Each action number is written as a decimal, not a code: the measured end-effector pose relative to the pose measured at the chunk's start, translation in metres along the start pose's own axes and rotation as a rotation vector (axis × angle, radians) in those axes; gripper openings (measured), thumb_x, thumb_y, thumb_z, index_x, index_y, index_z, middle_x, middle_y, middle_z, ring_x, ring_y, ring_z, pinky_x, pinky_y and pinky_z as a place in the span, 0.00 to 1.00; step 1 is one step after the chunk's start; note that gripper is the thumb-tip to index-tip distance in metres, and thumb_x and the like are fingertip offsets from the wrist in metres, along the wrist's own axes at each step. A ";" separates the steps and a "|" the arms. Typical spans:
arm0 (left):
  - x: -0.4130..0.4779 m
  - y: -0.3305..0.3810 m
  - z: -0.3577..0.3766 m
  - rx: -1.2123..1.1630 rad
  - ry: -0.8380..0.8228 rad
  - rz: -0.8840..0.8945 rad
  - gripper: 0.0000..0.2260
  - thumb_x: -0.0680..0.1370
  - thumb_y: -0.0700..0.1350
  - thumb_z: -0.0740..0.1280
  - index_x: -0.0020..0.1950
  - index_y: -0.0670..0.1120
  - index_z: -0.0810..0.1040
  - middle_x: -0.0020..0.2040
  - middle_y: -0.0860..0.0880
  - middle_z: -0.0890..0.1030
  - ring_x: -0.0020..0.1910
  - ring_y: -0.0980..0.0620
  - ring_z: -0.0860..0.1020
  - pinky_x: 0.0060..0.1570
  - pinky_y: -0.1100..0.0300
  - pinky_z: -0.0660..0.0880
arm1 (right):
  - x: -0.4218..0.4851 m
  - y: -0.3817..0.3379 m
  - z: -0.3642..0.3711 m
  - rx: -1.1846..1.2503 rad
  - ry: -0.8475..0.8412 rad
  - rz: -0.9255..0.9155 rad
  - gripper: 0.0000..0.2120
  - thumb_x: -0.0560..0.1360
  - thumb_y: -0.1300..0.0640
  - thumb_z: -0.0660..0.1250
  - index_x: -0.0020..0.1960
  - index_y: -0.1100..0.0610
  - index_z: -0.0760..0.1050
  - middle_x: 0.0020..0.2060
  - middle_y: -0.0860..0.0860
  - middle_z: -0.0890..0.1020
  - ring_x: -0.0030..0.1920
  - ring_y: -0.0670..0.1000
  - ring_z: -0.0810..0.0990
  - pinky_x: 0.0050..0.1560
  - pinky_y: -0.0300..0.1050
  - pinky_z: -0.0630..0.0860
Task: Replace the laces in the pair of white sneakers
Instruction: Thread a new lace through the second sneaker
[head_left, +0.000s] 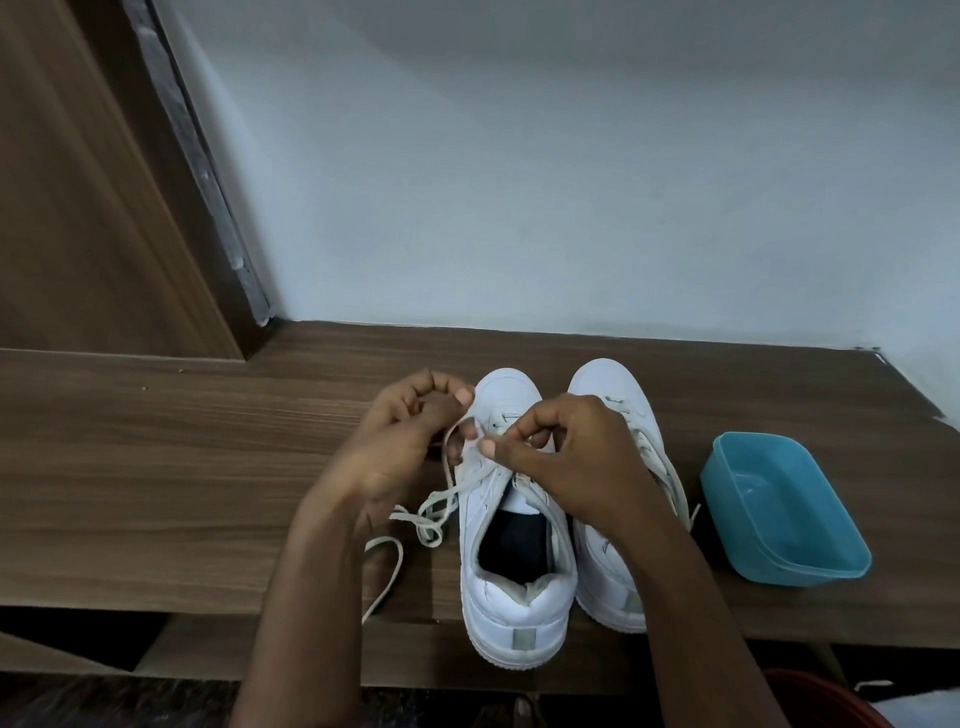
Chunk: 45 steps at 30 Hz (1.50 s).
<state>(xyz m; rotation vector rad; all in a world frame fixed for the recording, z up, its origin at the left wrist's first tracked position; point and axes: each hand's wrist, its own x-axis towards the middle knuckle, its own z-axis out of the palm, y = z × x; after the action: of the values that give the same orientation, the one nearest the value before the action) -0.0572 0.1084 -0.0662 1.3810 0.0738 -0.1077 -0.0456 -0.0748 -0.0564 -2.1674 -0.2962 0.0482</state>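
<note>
Two white sneakers stand side by side on a wooden table (182, 467), toes at 12 o'clock toward a pale wall (571, 182), heels at the near edge. Both hands work over the lacing of the left sneaker (514, 587). The left hand (410, 431) sits at 10 o'clock from that sneaker's opening, just beside the toe, its fingers curled and its thumb and forefinger pinching the lace (439, 512). The right hand (566, 457) lies at 1 o'clock from the opening, across both sneakers, fingers bent, thumb and forefinger pinching the lace over the eyelets. It covers the middle of the right sneaker (613, 384), whose toe shows at 12 o'clock of the hand. From the left hand the lace runs down to 8 o'clock of the left sneaker, loops loosely on the table under the left wrist, and one end trails over the near edge. A blue tub (779, 509) stands at 3 o'clock of the right sneaker, near but apart. A brown door (78, 208) rises at 10 o'clock, behind the table.
</note>
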 end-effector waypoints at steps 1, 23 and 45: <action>-0.002 0.006 0.003 -0.139 -0.029 0.008 0.03 0.79 0.40 0.66 0.51 0.44 0.79 0.39 0.44 0.82 0.31 0.52 0.75 0.36 0.59 0.75 | -0.002 -0.006 -0.001 0.085 -0.060 0.000 0.09 0.69 0.46 0.79 0.41 0.51 0.85 0.31 0.46 0.80 0.28 0.39 0.73 0.32 0.30 0.65; 0.016 -0.017 -0.011 -0.266 0.570 -0.095 0.08 0.81 0.30 0.63 0.48 0.36 0.81 0.45 0.42 0.84 0.34 0.51 0.84 0.36 0.64 0.82 | 0.006 0.020 -0.062 1.224 0.211 0.311 0.16 0.82 0.49 0.59 0.39 0.54 0.72 0.22 0.45 0.65 0.25 0.45 0.65 0.37 0.41 0.65; 0.006 -0.020 -0.015 0.984 0.916 0.052 0.13 0.79 0.54 0.68 0.51 0.44 0.82 0.49 0.43 0.81 0.50 0.40 0.79 0.43 0.52 0.70 | 0.003 0.024 -0.056 0.733 0.362 0.013 0.11 0.84 0.58 0.61 0.58 0.55 0.82 0.35 0.47 0.80 0.32 0.43 0.72 0.32 0.34 0.70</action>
<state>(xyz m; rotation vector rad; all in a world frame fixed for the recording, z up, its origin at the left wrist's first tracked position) -0.0538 0.1188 -0.0890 2.3114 0.8368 0.6224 -0.0296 -0.1321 -0.0439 -1.4134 -0.0365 -0.1989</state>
